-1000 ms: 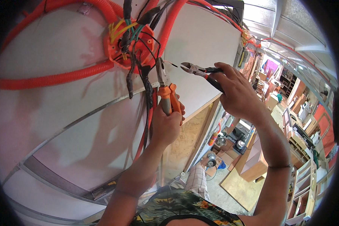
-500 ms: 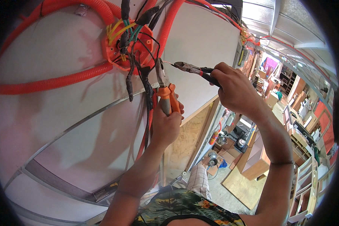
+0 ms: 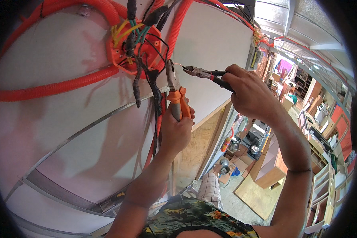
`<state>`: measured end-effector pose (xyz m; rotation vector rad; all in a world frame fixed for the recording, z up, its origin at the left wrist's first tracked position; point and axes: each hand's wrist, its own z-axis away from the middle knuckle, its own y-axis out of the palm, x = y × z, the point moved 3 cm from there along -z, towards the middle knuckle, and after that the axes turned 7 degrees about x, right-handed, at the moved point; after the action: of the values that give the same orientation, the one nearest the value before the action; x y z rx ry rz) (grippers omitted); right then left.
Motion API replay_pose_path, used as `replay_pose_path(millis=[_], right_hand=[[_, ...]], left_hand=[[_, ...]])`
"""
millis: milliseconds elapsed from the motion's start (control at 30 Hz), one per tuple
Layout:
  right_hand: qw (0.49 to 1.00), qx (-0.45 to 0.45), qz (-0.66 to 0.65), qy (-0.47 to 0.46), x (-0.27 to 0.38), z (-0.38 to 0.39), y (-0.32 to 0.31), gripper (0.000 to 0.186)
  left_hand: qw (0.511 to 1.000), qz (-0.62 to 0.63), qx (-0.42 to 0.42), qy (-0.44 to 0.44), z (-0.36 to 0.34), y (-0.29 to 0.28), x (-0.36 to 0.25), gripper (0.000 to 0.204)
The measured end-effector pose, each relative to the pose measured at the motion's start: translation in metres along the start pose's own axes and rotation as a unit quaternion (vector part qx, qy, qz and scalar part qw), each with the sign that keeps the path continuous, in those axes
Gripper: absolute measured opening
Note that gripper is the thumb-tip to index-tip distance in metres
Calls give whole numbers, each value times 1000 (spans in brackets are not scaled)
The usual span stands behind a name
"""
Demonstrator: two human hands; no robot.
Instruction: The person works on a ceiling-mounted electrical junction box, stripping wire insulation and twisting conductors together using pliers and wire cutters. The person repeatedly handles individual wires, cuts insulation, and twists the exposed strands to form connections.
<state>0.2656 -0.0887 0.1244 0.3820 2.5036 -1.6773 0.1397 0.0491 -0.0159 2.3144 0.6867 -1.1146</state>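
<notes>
R hand (image 3: 248, 93) wrapped round dark-handled cutters (image 3: 202, 73), L hand (image 3: 178, 126) round orange-handled pliers (image 3: 174, 96). Cutter tip rn right at thin wire's (image 3: 177, 64) end, clear gap 1 sec ago, so both tools at same wire. Can't tell if jaws bite tbh. Wire's nr pale panel's (image 3: 216, 51) L edge, just R of orange box (image 3: 153, 50).

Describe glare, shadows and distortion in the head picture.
Head view: bright glare on the roof at upper right; soft shadows on the white panel left of the left hand; straight edges bow toward the black rim; the wire near the cutters looks faint.
</notes>
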Motion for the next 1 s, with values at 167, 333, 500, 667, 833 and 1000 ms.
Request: replay_pose_path(millis=[167, 333, 500, 667, 833, 1000], right_hand=[[999, -31, -3, -13, 4, 2, -2, 36], [998, -48, 13, -23, 3, 1, -2, 34], [1000, -18, -1, -5, 5, -1, -4, 30], [1000, 1, -7, 2, 7, -3, -7, 29], [1000, 7, 10, -5, 9, -4, -10, 30], [999, 13, 44, 5, 11, -6, -14, 30]], left_hand=[[1000, 3, -5, 5, 1, -2, 1, 50], [1000, -10, -6, 8, 1, -4, 2, 51], [1000, 2, -1, 9, 1, -5, 2, 52], [1000, -4, -11, 12, 2, -4, 0, 50], [1000, 4, -19, 17, 3, -5, 2, 49], [999, -28, -16, 27, 2, -9, 4, 48]])
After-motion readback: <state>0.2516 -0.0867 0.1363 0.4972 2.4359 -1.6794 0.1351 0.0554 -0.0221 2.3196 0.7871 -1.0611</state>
